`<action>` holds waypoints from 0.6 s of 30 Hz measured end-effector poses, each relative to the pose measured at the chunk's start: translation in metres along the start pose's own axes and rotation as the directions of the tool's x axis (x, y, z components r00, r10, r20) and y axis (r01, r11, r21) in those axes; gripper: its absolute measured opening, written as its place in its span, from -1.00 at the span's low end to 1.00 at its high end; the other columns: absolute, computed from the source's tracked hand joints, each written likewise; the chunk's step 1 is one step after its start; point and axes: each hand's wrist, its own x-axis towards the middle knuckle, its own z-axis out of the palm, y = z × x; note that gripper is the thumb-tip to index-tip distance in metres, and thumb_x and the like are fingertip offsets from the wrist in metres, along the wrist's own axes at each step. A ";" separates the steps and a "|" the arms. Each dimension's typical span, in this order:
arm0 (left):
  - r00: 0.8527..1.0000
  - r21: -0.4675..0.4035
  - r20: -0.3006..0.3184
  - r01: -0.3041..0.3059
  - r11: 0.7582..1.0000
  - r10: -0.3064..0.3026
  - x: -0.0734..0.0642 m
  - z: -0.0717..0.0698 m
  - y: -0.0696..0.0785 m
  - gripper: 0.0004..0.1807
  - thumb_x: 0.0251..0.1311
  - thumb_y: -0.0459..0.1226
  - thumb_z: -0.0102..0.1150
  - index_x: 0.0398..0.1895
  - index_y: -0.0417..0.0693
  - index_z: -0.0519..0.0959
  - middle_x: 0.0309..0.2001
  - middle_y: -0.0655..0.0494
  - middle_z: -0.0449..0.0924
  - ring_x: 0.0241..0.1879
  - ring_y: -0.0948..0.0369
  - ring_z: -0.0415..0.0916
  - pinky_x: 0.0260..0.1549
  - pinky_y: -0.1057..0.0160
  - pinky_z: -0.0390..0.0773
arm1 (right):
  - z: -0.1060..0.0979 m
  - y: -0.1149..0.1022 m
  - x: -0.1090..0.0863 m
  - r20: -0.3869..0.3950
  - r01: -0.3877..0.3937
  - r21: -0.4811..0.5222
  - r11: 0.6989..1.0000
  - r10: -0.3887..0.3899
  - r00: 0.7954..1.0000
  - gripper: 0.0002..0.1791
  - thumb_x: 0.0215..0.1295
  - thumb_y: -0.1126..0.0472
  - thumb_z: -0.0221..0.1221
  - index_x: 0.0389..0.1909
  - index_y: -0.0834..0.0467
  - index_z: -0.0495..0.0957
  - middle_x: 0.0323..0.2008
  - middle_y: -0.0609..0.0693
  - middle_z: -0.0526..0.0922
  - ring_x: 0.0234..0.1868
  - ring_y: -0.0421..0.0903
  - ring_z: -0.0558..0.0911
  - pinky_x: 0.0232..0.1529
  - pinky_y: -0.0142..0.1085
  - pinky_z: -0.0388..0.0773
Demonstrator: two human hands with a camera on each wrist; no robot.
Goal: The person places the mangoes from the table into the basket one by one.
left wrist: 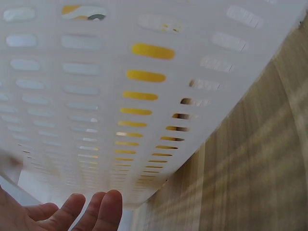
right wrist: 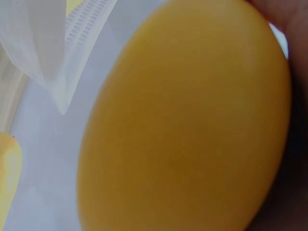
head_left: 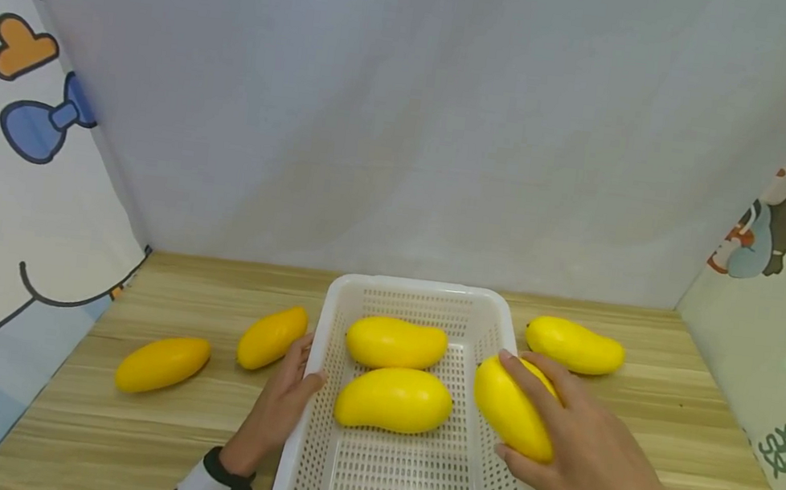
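Note:
My right hand (head_left: pixel 599 446) grips a yellow mango (head_left: pixel 511 410) between thumb and fingers, over the right rim of a white plastic basket (head_left: pixel 402 480). In the right wrist view this mango (right wrist: pixel 183 120) fills most of the picture. At the basket's left side, my left hand (head_left: pixel 278 406) holds the edge, thumb at the rim and fingers along the outer wall. The left wrist view shows those fingers (left wrist: pixel 110 211) beside the slotted wall (left wrist: pixel 110 62). Inside the basket lie two mangoes, a far one (head_left: pixel 396 344) and a nearer one (head_left: pixel 393 400).
Left of the basket, two smaller mangoes lie on the wooden table (head_left: pixel 72 443): one (head_left: pixel 271 338) near my left fingers, another (head_left: pixel 162 364) farther out. Beyond my right hand lies one more mango (head_left: pixel 574 346). A pale wall (head_left: pixel 403 157) rises behind the table, with printed panels at both sides.

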 end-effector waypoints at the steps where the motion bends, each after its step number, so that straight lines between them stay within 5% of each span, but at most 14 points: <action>1: 1.000 0.000 0.000 0.000 1.000 0.000 0.000 0.000 0.000 -0.38 0.51 -0.38 -0.19 0.56 -0.16 -0.05 0.43 -0.29 0.18 0.28 -0.25 0.34 0.11 -0.16 0.54 | 0.001 -0.001 0.000 0.001 0.006 0.000 1.000 -0.006 1.000 0.10 -0.01 -0.05 0.51 0.57 -0.12 0.17 0.37 0.09 0.35 0.00 0.01 0.57 -0.12 0.00 0.62; 18: 1.000 -0.008 -0.006 0.022 1.000 -0.022 0.000 0.001 0.001 -0.38 0.51 -0.37 -0.19 0.57 -0.09 -0.05 0.45 -0.27 0.15 0.26 -0.27 0.37 0.00 -0.14 0.61 | 0.007 -0.012 0.005 -0.009 0.086 0.006 0.996 -0.086 0.996 0.14 -0.06 -0.01 0.53 0.58 -0.13 0.15 0.35 0.09 0.37 0.04 0.00 0.57 -0.07 -0.04 0.61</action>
